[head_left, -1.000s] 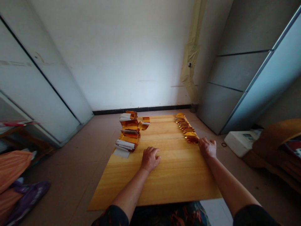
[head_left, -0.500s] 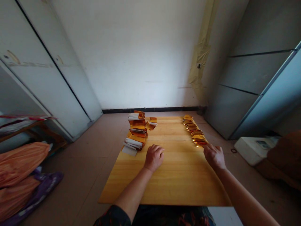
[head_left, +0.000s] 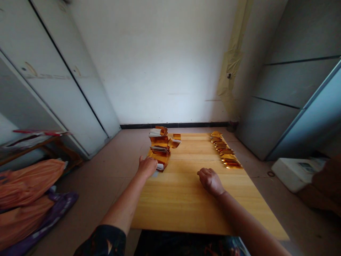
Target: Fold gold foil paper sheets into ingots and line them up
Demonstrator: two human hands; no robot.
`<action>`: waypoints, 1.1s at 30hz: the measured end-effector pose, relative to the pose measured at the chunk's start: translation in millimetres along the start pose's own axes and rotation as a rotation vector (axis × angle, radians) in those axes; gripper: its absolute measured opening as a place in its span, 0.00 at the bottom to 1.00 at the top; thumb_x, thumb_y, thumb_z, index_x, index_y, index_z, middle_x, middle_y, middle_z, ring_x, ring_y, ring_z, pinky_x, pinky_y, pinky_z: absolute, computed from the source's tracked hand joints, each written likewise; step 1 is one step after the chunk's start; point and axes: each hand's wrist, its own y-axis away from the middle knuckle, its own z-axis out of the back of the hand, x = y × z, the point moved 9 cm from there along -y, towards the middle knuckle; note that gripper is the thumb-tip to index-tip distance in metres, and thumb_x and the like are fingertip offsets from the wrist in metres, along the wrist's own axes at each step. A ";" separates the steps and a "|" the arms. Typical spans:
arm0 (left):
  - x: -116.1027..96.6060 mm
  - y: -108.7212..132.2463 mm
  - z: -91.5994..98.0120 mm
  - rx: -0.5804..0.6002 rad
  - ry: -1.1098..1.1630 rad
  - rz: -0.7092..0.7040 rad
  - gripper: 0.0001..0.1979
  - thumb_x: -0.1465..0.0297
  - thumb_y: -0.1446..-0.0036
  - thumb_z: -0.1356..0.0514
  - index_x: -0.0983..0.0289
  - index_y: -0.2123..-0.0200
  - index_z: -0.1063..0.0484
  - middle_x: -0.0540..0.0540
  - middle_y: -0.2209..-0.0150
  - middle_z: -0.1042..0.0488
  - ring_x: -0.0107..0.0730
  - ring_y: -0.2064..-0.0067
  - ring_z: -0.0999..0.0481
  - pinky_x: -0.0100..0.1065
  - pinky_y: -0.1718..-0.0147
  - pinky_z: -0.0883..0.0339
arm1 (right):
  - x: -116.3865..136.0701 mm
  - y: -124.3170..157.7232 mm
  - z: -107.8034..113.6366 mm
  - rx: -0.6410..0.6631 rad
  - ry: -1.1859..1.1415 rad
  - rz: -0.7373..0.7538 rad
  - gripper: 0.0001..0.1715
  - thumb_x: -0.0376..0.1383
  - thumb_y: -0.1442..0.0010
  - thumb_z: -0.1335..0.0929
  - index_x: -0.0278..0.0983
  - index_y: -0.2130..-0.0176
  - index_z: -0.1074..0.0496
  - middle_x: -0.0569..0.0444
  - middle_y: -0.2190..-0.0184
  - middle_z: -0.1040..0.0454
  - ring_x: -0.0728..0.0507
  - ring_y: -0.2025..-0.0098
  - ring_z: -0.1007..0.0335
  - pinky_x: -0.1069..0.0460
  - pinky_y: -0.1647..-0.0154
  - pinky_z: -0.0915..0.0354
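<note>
Now, w/ L hand [head_left: 148, 166] at gold paper stack [head_left: 160, 155], below-left of frame ctr; cannot tell if pinching. W/ R hand [head_left: 210, 180] curled over counter [head_left: 183, 209], lower ctr-right; also cannot tell.

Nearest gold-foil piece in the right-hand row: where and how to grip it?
Probably pinch the nearest gold-foil piece by its pointed left end, from the near side: that end faces bare tabletop, while the row crowds behind.

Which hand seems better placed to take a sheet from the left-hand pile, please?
Probably the left hand, at the near end of the pile; the right hand is farther off.
</note>
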 end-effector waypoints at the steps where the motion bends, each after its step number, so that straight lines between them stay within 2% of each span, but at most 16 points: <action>1: -0.8 0.6 -1.1 -0.001 0.003 -0.006 0.14 0.73 0.43 0.50 0.61 0.71 0.25 0.56 0.63 0.22 0.41 0.56 0.28 0.52 0.47 0.52 | 5.4 -0.1 -4.2 0.012 -0.011 0.012 0.14 0.25 0.41 0.40 0.36 0.68 0.28 0.53 0.72 0.30 0.48 0.70 0.38 0.53 0.67 0.49; 4: -0.1 0.7 -2.4 -0.021 0.054 -0.008 0.12 0.74 0.45 0.48 0.59 0.70 0.25 0.53 0.63 0.22 0.39 0.56 0.27 0.48 0.48 0.50 | 16.3 1.1 -13.1 0.029 -0.023 0.028 0.13 0.25 0.41 0.40 0.37 0.69 0.29 0.54 0.72 0.29 0.48 0.71 0.38 0.52 0.67 0.49; 7: 5.1 -1.2 0.9 -0.105 0.147 0.003 0.09 0.75 0.48 0.45 0.59 0.70 0.26 0.51 0.64 0.22 0.36 0.57 0.27 0.42 0.50 0.46 | 22.8 2.7 -17.8 0.035 -0.028 0.038 0.12 0.26 0.42 0.39 0.37 0.70 0.30 0.54 0.73 0.30 0.48 0.71 0.38 0.52 0.67 0.50; 13: 2.6 0.0 24.4 -0.349 0.351 -0.040 0.02 0.71 0.50 0.41 0.62 0.73 0.28 0.51 0.68 0.23 0.33 0.63 0.27 0.33 0.57 0.40 | 24.3 3.0 -19.9 0.041 -0.029 0.031 0.13 0.26 0.42 0.40 0.37 0.72 0.31 0.54 0.73 0.30 0.49 0.72 0.39 0.53 0.68 0.49; 16: -4.1 3.8 34.4 -0.427 0.503 -0.030 0.07 0.67 0.49 0.42 0.63 0.75 0.30 0.52 0.72 0.25 0.33 0.65 0.28 0.32 0.61 0.38 | 23.6 2.9 -19.5 0.034 -0.038 0.027 0.12 0.26 0.42 0.39 0.36 0.73 0.31 0.54 0.74 0.30 0.49 0.72 0.38 0.53 0.68 0.49; 21: -24.6 4.7 27.0 -0.433 1.083 -0.026 0.09 0.64 0.46 0.45 0.63 0.66 0.31 0.49 0.71 0.26 0.28 0.70 0.28 0.27 0.71 0.36 | 22.8 0.4 -20.2 -0.006 -0.158 -0.041 0.12 0.26 0.43 0.39 0.37 0.71 0.30 0.54 0.73 0.29 0.49 0.71 0.36 0.55 0.68 0.45; 25: -44.9 0.3 9.5 -0.387 1.344 0.018 0.10 0.65 0.51 0.41 0.65 0.66 0.32 0.51 0.70 0.24 0.29 0.70 0.27 0.27 0.71 0.35 | 24.1 -5.4 -18.2 -0.070 -0.333 -0.123 0.12 0.26 0.44 0.39 0.38 0.69 0.29 0.54 0.71 0.28 0.48 0.69 0.32 0.56 0.68 0.40; 28: -48.0 -1.9 8.0 -0.419 1.284 0.065 0.10 0.67 0.51 0.42 0.64 0.65 0.32 0.51 0.69 0.24 0.30 0.68 0.27 0.28 0.69 0.34 | 27.7 -8.6 -18.6 -0.065 -0.429 -0.140 0.11 0.27 0.44 0.39 0.38 0.67 0.29 0.54 0.70 0.27 0.48 0.67 0.30 0.56 0.66 0.37; 31: -43.1 -3.8 28.9 -0.492 0.902 0.083 0.04 0.70 0.50 0.43 0.62 0.69 0.30 0.50 0.70 0.25 0.30 0.67 0.28 0.30 0.64 0.36 | 27.5 -6.7 -22.1 -0.031 -0.422 -0.155 0.11 0.27 0.44 0.39 0.39 0.68 0.29 0.54 0.70 0.27 0.48 0.68 0.30 0.56 0.67 0.37; 33: -44.6 -6.9 49.5 -0.513 0.628 0.009 0.07 0.73 0.49 0.44 0.62 0.67 0.27 0.53 0.66 0.25 0.34 0.61 0.29 0.33 0.58 0.38 | 24.8 -2.7 -24.6 -0.021 -0.396 -0.170 0.11 0.27 0.45 0.39 0.39 0.68 0.29 0.54 0.71 0.27 0.48 0.68 0.30 0.56 0.67 0.37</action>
